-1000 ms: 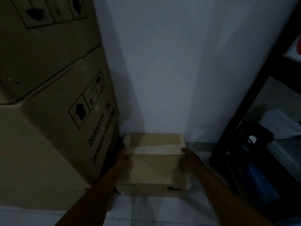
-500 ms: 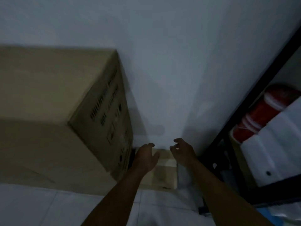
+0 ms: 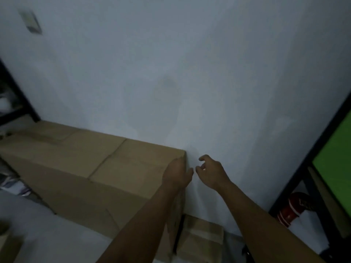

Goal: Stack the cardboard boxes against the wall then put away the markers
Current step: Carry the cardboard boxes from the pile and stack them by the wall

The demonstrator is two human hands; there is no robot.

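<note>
A tall stack of large cardboard boxes [image 3: 95, 160] stands against the white wall [image 3: 171, 73], seen from above. A small cardboard box [image 3: 201, 238] sits on the floor beside the stack, also against the wall. My left hand [image 3: 177, 173] hovers by the top right corner of the big stack, fingers relaxed, holding nothing. My right hand [image 3: 210, 171] is raised in front of the wall with loosely curled fingers, holding nothing. No markers are in view.
A black metal shelf frame [image 3: 307, 168] stands at the right with a green panel [image 3: 336, 162] and a red-and-white object [image 3: 292, 209] on it. Another dark shelf frame [image 3: 17, 99] is at the far left. Light floor tiles [image 3: 47, 240] lie at the lower left.
Both hands let go of the small box on the floor and rose to the level of the big stack's top. The view lifted and swung upward.
</note>
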